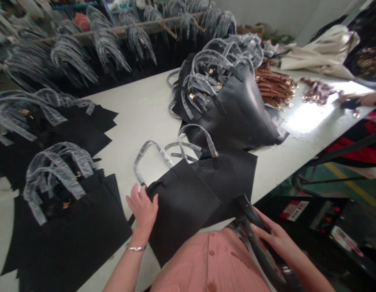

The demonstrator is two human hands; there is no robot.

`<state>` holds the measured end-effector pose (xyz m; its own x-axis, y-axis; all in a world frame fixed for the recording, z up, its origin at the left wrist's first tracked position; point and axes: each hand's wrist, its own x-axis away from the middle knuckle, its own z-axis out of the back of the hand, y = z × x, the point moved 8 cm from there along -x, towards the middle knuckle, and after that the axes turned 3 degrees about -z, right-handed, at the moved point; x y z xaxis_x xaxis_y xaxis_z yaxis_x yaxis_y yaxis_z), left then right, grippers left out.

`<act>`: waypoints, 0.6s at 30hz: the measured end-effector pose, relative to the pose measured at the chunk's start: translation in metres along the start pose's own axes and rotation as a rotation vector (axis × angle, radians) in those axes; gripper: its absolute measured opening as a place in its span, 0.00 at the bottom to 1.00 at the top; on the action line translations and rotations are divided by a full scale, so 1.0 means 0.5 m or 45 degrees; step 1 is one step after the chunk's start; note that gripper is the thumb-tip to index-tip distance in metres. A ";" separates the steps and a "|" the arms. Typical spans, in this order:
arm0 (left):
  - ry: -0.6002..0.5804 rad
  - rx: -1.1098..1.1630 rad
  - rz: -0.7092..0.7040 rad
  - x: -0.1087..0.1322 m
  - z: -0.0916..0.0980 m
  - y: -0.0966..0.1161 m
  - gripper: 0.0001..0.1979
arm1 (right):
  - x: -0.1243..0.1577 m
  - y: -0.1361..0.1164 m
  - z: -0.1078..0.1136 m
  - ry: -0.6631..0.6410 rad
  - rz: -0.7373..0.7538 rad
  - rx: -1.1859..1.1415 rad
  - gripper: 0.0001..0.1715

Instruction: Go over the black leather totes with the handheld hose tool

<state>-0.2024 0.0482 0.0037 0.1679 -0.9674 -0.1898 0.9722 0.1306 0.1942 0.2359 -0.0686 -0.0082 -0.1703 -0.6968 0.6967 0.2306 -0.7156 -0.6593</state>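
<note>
A black bag panel point(184, 198) with a plastic-wrapped handle point(149, 144) lies in front of me, overlapping another black bag piece point(233, 168). My left hand point(144, 209), fingers spread, rests at the left corner of the nearer panel beside the base of its handle. It grips nothing that I can see. At the table's front edge, my right hand point(273, 235) is closed around a black strap point(253, 239). This strap bends into a loop, its upper end over the second bag piece and its lower part hanging by my body.
Stacked black bags point(72, 235) lie on the left of the white table point(136, 101). A larger bag pile point(236, 105) and brown straps point(274, 87) are farther back. Wrapped handles hang from a rail point(121, 30). Another person's hand point(362, 99) is at the right.
</note>
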 end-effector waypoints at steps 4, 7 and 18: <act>-0.320 0.389 -0.721 0.089 -0.065 0.222 0.25 | -0.007 -0.004 -0.033 -0.089 0.022 0.054 0.45; -0.537 0.371 -0.895 0.127 -0.128 0.312 0.30 | -0.009 -0.004 -0.058 -0.172 0.017 0.108 0.45; -0.556 0.313 -0.847 0.124 -0.153 0.320 0.29 | -0.052 -0.027 -0.132 -0.266 -0.006 0.022 0.46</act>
<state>-0.0241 0.0259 -0.0504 -0.5564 -0.8299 0.0412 0.7745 -0.4999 0.3877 0.1737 -0.0440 -0.0358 0.0308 -0.6670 0.7444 0.2473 -0.7165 -0.6523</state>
